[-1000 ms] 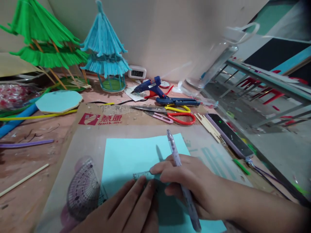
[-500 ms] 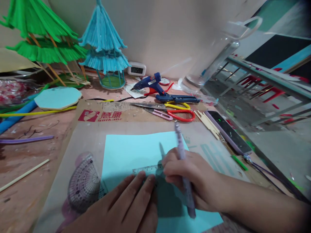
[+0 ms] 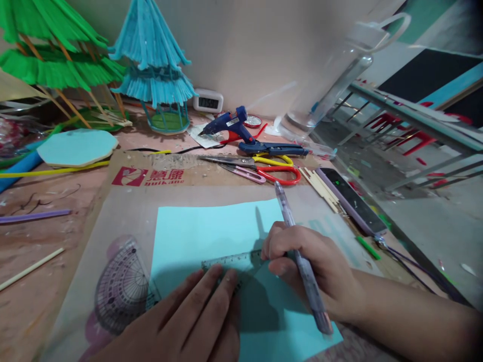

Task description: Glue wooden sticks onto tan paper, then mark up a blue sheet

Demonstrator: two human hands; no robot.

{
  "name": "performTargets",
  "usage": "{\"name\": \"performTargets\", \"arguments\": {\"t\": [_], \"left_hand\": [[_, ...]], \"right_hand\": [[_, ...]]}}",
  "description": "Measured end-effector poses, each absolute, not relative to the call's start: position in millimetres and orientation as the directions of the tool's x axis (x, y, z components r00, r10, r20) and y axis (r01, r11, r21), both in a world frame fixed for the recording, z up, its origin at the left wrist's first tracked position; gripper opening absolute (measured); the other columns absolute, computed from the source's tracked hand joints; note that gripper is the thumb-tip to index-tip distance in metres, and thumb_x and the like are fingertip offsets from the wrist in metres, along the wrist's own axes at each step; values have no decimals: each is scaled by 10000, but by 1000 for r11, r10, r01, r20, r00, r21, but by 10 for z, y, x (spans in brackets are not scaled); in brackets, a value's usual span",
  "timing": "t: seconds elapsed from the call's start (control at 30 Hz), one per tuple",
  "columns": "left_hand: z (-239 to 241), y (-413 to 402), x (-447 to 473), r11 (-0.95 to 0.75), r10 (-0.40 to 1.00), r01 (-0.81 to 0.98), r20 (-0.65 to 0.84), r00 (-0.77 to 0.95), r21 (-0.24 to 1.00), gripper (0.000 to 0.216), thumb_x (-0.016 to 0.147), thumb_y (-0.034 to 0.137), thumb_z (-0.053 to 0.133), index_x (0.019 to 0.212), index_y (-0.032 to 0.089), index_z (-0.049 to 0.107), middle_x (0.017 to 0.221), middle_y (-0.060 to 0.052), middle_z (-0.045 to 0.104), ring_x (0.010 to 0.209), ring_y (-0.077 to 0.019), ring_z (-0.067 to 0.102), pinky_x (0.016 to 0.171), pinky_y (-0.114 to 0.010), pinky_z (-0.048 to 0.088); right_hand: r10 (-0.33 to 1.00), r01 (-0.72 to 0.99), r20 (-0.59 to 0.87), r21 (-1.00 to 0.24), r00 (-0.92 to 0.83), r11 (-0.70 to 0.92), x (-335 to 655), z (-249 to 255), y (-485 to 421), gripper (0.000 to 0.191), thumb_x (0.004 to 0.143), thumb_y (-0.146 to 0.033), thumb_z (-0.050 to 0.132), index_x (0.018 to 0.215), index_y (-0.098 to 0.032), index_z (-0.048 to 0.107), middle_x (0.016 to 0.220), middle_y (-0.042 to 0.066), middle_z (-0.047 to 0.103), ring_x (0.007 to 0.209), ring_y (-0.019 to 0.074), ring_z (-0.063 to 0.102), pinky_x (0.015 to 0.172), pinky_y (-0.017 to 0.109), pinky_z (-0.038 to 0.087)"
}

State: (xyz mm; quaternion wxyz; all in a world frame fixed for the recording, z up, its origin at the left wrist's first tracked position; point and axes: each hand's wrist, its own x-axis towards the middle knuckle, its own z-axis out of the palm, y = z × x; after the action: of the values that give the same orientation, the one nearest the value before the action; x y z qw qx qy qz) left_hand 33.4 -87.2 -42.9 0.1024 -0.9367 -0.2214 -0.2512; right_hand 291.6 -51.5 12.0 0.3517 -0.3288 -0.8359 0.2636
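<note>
A light-blue sheet of paper [image 3: 188, 229] lies on a translucent sheet over brown card. My left hand [image 3: 192, 317] rests flat with fingers stretched out, pressing a clear ruler [image 3: 230, 258] onto the paper. Much of the ruler is hidden under those fingers. My right hand [image 3: 313, 266] has a pen [image 3: 309, 279] tucked in it, slanting across the hand. The thumb and fingertips of that hand are at the ruler's right end. Left of the paper lies a clear protractor [image 3: 123, 286].
Scissors [image 3: 277, 168], a blue glue gun [image 3: 230, 123] and blue-handled pliers [image 3: 271, 149] lie behind the paper. Sticks [image 3: 320, 190] and a phone [image 3: 350, 198] are at the right. Green [image 3: 56, 70] and blue [image 3: 151, 75] model pavilions and a clear bottle [image 3: 320, 85] stand at the back.
My right hand has shifted right and slightly up along the ruler, and the pen in it now leans more. My left hand stays on the ruler. The camera view has shifted slightly.
</note>
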Motion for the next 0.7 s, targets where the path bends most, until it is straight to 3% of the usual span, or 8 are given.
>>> {"name": "performTargets", "arguments": {"t": [0.53,0.7], "left_hand": [[-442,-785,342,-874,279,446,552,786,-192,193,1029,204,452,1086,197,636,1230,-31,692,1199,-210,592,1269,-431,171],[-549,-759,377,-862,260,468,623,738,-195,185,1028,191,471,1058,186,654,1235,-36,677,1404,-246,467,1267,-403,205]], "right_hand": [[781,408,368,-696,-504,591,2920,114,-520,78,984,-231,589,944,-228,522,761,-6,637,665,127,594,635,246,454],[778,414,364,-689,-512,595,2918,120,-514,84,994,-258,586,942,-228,527,763,-4,648,667,123,599,635,237,452]]}}
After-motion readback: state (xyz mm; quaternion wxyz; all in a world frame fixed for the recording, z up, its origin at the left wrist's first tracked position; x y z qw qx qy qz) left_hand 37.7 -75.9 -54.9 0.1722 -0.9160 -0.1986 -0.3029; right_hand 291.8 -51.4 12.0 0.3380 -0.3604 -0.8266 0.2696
